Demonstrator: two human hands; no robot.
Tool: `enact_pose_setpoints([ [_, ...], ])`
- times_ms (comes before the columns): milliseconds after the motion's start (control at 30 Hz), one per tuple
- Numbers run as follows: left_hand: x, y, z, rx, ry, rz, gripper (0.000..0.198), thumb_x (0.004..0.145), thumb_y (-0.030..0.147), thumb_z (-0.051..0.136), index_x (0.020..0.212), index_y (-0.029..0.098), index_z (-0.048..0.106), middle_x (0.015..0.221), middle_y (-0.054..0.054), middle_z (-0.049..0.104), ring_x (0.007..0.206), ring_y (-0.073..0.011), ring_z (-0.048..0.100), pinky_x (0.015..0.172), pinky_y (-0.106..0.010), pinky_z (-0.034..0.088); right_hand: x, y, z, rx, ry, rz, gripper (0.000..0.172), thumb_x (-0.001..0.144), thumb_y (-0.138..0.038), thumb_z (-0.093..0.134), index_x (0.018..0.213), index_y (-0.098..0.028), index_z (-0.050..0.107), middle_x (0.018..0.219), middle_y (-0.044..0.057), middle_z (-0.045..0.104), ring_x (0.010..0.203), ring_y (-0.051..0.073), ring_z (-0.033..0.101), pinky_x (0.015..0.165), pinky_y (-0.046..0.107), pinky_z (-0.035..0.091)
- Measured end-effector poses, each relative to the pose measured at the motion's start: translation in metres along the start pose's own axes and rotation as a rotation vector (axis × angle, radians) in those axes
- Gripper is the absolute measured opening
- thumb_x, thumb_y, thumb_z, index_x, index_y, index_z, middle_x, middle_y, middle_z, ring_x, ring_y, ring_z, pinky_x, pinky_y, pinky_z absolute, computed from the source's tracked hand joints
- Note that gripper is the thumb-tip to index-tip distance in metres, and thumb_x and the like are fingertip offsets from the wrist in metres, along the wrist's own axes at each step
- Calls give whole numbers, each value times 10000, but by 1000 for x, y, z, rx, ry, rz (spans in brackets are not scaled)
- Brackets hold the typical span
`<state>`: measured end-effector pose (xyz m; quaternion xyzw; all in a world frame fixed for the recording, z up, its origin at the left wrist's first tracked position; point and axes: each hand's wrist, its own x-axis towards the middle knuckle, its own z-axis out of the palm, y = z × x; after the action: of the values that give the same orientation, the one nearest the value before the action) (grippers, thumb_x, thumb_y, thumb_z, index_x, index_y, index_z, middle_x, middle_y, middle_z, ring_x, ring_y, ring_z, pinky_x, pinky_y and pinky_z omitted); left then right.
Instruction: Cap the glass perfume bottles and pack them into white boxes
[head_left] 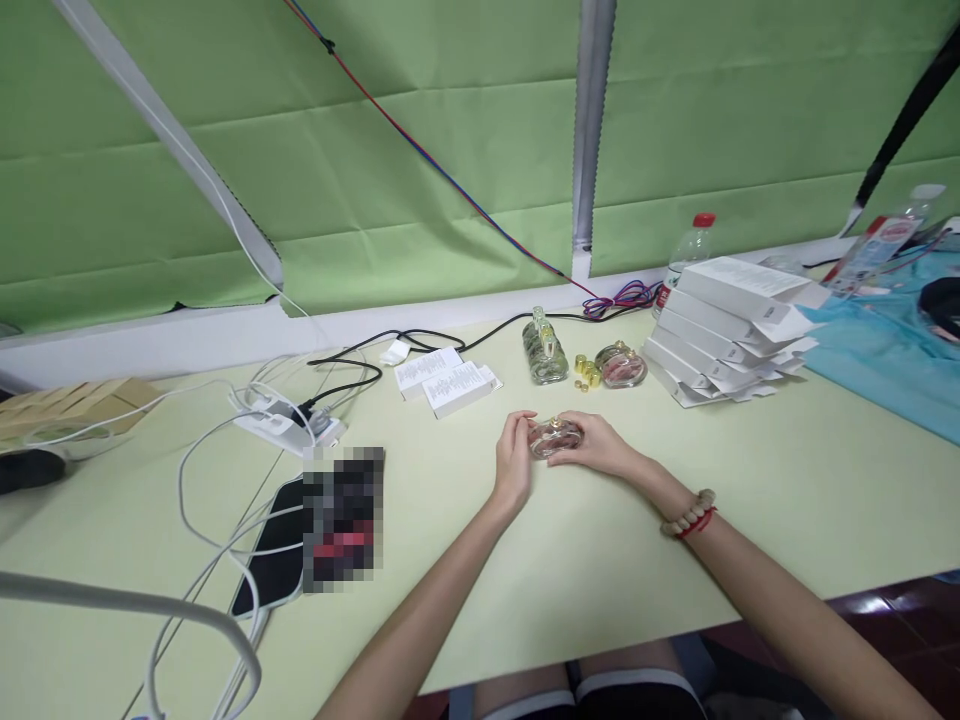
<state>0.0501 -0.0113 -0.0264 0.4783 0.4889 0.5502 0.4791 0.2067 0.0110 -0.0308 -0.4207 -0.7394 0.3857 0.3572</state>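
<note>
Between my two hands is a rounded clear glass perfume bottle (555,440) with a pinkish tint and a gold neck on top. My left hand (515,455) is closed against its left side. Gripping the right side, my right hand (598,443) has its thumb and fingers around the glass. Just beyond stand similar pinkish bottles (622,366), with several small gold caps (588,370) beside them. A row of greenish bottles (545,350) with clear caps is behind and slightly left of the hands.
White boxes (450,382) lie back left; a stack of white cartons (731,330) leans at the right. Near the wall is a red-capped water bottle (686,260). A power strip (289,425), white cables and a tablet (274,550) occupy the left. Blue cloth (892,350) covers the far right.
</note>
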Motion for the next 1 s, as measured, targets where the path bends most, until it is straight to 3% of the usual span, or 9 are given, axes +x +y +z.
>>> enact_pose_setpoints([
  [67,1,-1,0,-24,22,1,221,841,344,397,846,179,543,789,-10,524,690,-103,527,660,-215,460,-1,-3,1,-35,-75,-22,488,550,-446,779,928,-167,647,832,41,659,746,184,602,698,307,482],
  [167,1,-2,1,-59,34,-26,209,827,356,408,815,184,526,764,0,514,631,-93,492,590,-201,449,-1,-10,-3,88,-168,-14,524,617,-435,740,1063,-185,624,963,56,677,867,200,620,768,312,488],
  [267,0,-2,2,-37,16,-51,218,823,370,415,819,190,539,751,6,513,611,-88,485,558,-190,433,0,-9,-12,86,0,53,420,814,-461,519,1111,-176,605,1041,85,667,925,195,619,827,342,480],
  [367,-3,0,2,-24,-33,-69,280,845,403,384,963,215,554,769,0,547,661,-104,539,582,-204,449,1,6,-21,-231,258,44,402,859,-434,440,1116,-176,609,1162,106,618,1015,225,581,910,411,431],
  [433,-4,0,2,-33,-70,-78,335,853,422,367,1066,228,537,783,-10,570,720,-124,578,620,-225,470,1,19,-24,-497,298,31,410,819,-395,510,1156,-178,596,1274,118,546,1145,277,497,971,478,365],
  [533,-6,0,1,-35,-110,-93,375,846,449,366,1083,223,549,740,-11,554,745,-143,602,656,-252,488,1,30,-24,-692,259,48,418,820,-353,499,1194,-182,577,1341,119,486,1195,297,445,961,500,362],
  [633,-6,-2,2,-52,-122,-103,367,823,473,394,1021,221,574,710,1,513,711,-140,595,632,-257,496,1,28,-24,-724,254,45,374,821,-320,490,1153,-186,601,1291,93,539,1144,281,479,939,470,382],
  [767,-6,-1,3,-55,-98,-93,323,801,451,416,935,210,583,672,10,479,646,-117,551,578,-232,490,1,21,-24,-627,306,5,275,800,-251,498,1028,-198,643,1069,61,649,990,233,548,866,391,426],
  [1000,-6,3,3,-75,-81,-121,281,776,435,436,854,198,566,657,19,430,591,-96,507,513,-202,463,0,26,-22,-408,350,52,236,773,-240,515,958,-193,655,910,64,656,747,174,584,683,320,469],
])
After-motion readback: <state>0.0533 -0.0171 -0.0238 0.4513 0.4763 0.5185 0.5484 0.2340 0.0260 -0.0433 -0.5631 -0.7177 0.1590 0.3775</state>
